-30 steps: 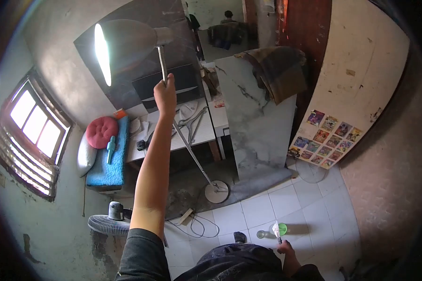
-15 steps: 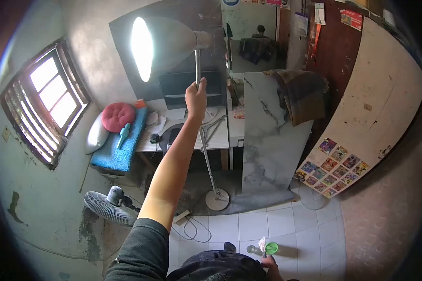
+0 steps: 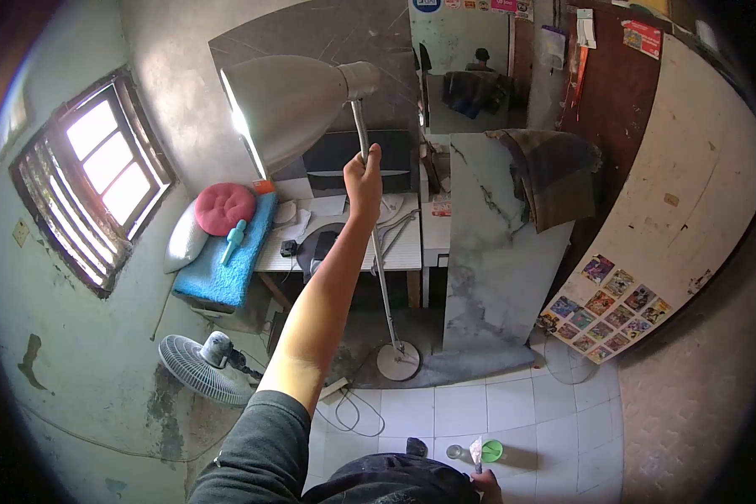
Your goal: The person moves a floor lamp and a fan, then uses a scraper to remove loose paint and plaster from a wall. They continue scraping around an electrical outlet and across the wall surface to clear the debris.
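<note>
A tall floor lamp (image 3: 286, 105) stands in the middle, its large pale shade lit and facing the window side. My left hand (image 3: 364, 182) is raised and closed round the lamp's thin pole, just below the shade. The round lamp base (image 3: 397, 361) rests on the floor. Low at the bottom, my right hand (image 3: 485, 484) is closed on the lower end of a pale, white-topped object (image 3: 476, 452), too small to name. Beside it are a green container (image 3: 491, 451) and a clear glass jar (image 3: 455, 453).
A desk (image 3: 395, 252) with a monitor (image 3: 361, 164) stands behind the lamp. At left are a standing fan (image 3: 206, 367), a blue towel (image 3: 252, 252) and a red cushion (image 3: 225, 209). A marble-patterned panel (image 3: 487, 269) stands right; a cable (image 3: 357, 412) lies on the tiles.
The lamp shade has turned away, so its bright opening now shows as a thin strip. My left hand stays on the pole. The whole view has shifted slightly.
</note>
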`<state>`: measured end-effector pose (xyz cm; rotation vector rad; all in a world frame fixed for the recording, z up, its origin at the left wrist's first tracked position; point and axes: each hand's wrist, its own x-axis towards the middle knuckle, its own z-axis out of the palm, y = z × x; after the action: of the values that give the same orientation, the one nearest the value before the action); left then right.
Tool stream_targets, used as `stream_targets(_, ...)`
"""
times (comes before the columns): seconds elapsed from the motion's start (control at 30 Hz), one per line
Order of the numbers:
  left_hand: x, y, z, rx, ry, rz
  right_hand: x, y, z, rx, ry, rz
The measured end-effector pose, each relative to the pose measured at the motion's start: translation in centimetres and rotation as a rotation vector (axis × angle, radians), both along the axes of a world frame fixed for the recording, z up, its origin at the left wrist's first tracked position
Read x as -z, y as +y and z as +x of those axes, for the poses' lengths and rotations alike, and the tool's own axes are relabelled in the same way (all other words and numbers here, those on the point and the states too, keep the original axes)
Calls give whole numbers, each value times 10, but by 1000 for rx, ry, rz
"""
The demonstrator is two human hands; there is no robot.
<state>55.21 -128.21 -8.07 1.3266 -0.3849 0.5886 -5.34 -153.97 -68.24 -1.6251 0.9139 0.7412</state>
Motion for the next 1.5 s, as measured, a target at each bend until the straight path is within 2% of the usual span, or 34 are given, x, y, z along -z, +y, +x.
stream_targets(0.07,4,1,2,-4,8,-22,9,-2,-1,39,47,3)
stream_targets(0.13,4,2,3,-9,12,-49,-18,4,11,12,46,-29)
stream_targets(0.3,1,13,-3,-11,-3,11,-44,3,26,-46,88,-50)
stream_targets(0.4,-1,21,-2,26,33,80,6,-6,14,-54,-17,-126)
stream_targets(0.5,-7,25,-6,7,17,139,-44,3,32,-86,26,-177)
stream_targets(0.53,-9,27,-8,1,-6,173,-35,-2,31,-114,31,-181)
stream_targets(0.63,-26,28,-25,-17,-64,163,13,-9,20,-192,-179,-324)
stream_targets(0.67,-28,27,-22,-33,-58,162,3,-9,23,-210,-177,-324)
stream_targets(0.73,-34,26,-16,-139,-131,171,-27,-2,37,-202,-10,-270)
stream_targets(0.87,-40,34,-17,-169,-89,339,-6,-14,43,-222,-51,-264)
stream_targets(0.9,-35,35,-14,-166,-92,337,-4,-17,47,-197,-12,-183)
stream_targets(0.97,-21,38,-12,-371,-183,338,-9,-19,52,-167,24,-104)
stream_targets(1.03,-10,46,-31,-399,-187,390,-33,-15,61,-63,-12,37)
stream_targets(1.13,25,62,-60,-421,-233,480,-60,-8,68,-94,-73,-31)
stream_targets(1.27,126,88,-108,-337,-200,526,-35,-16,63,-89,7,-28)
stream_targets(1.3,149,95,-121,-338,-45,606,-40,-13,61,-134,25,9)
stream_targets(1.33,155,98,-130,-295,137,565,-37,-14,61,-152,26,21)
stream_targets(1.4,153,103,-113,-284,123,390,-15,-18,62,-181,-52,86)
stream_targets(1.43,136,98,-103,-290,4,279,-2,-21,63,-184,-154,154)
stream_targets(1.47,118,97,-89,-185,16,138,9,-23,62,-164,-324,274)
stream_targets(1.5,85,93,-87,-152,-31,117,17,-25,63,-151,-457,383)
